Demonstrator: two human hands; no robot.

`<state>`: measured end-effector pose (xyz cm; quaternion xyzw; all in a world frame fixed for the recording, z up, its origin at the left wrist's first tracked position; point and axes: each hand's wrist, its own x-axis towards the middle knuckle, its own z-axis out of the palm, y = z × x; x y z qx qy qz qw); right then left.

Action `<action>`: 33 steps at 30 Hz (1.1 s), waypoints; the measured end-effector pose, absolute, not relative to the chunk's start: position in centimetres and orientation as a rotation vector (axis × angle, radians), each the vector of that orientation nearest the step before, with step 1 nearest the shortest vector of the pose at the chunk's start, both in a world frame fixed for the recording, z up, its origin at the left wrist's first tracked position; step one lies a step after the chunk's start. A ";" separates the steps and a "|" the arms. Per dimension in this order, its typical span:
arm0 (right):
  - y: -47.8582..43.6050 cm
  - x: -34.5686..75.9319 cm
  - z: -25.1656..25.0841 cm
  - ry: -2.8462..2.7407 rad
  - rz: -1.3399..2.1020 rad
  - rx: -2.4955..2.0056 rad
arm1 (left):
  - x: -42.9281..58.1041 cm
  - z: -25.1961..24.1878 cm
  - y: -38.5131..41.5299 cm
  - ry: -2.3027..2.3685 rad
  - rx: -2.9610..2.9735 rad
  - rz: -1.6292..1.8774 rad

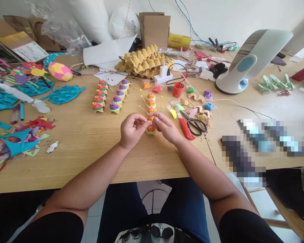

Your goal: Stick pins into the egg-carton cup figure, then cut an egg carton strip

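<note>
Printed black shirt fabric [142, 234] lies nearest, below the bench [76, 135]. Left hand [131, 131] and right hand [167, 126] meet over the front of the orange caterpillar [151, 110], which stands on the bench between the purple caterpillar [117, 98] and the scissors [198, 125]. Fingers bend toward the thumbs; whether either grip grasps a small part cannot be determined.

From my end I'm counting two hands: one left hand [132, 131], one right hand [166, 127]. Three bumpy strips, so one red strip [100, 92], one purple strip [120, 92], one orange strip [151, 110]. Plus one red cup [178, 91], one pair of scissors [192, 120].
</note>
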<state>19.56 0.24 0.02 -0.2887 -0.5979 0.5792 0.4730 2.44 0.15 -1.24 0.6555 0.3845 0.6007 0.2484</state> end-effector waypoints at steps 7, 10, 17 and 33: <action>0.5 19.5 -0.3 -1.453 1.361 -0.757 | 2.1 -0.9 0.1 1.052 1.951 1.636; 0.6 19.7 -0.5 -1.507 1.322 -0.743 | 2.0 -0.9 0.2 1.071 1.984 1.644; 0.6 19.6 -0.6 -1.468 1.406 -0.708 | 1.8 -1.3 0.4 1.041 1.954 1.636; 0.8 19.8 -0.8 -1.562 1.235 -0.780 | 1.8 -1.2 0.6 1.084 1.921 1.606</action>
